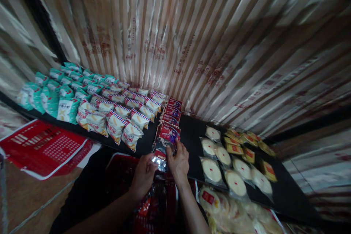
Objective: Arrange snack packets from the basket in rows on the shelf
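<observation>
Between my hands is a flat foil snack packet [159,163], with a shiny silver end low on it. My left hand [144,175] pinches the silver end from the left. My right hand [178,161] lies along its right side, thumb on the packet and fingers bent over the edge. Just beyond them a row of overlapping red and purple packets [173,109] runs back toward the curtain. In my lap, under my hands, stands a dark red basket [117,161] with dark packets inside, hard to make out.
White chip bags [116,128] and teal bags [68,109] fill the black table [192,131] on the left. Round white wrapped pieces [212,170] and yellow packets [233,146] lie right. A red basket [46,146] sits on the floor; a striped curtain [164,25] hangs behind.
</observation>
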